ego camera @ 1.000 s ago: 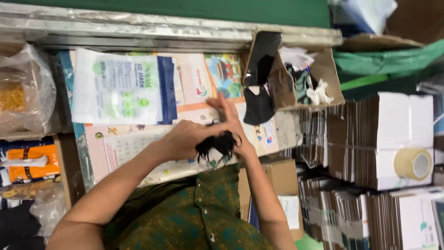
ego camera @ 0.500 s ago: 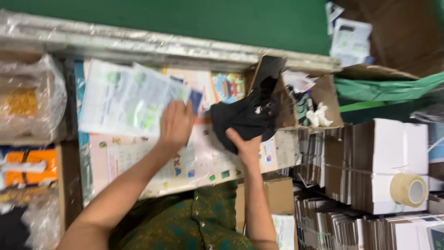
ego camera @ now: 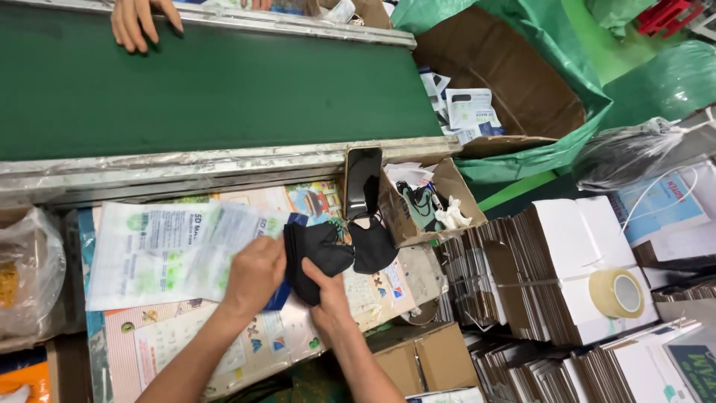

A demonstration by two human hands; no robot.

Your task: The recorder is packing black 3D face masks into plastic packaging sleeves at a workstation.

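Observation:
My left hand (ego camera: 255,276) grips a clear plastic packaging pouch (ego camera: 216,242) with printed green and blue markings, lifted just above a stack of similar pouches (ego camera: 130,257). My right hand (ego camera: 326,292) holds a folded stack of black face masks (ego camera: 317,254) against the pouch's open end. Another black mask (ego camera: 373,246) lies just to the right on the printed work surface (ego camera: 373,287).
A green conveyor belt (ego camera: 209,89) runs across the top, with another person's hand (ego camera: 138,19) on its far edge. A small open cardboard box (ego camera: 429,205) of oddments, a dark phone (ego camera: 363,179), stacked flat cartons (ego camera: 552,276), a tape roll (ego camera: 617,292) and a green-lined box (ego camera: 514,97) sit right.
The view has tilted up to show the conveyor. My left hand lifted a pouch off the stack and my right hand brought the black masks to it.

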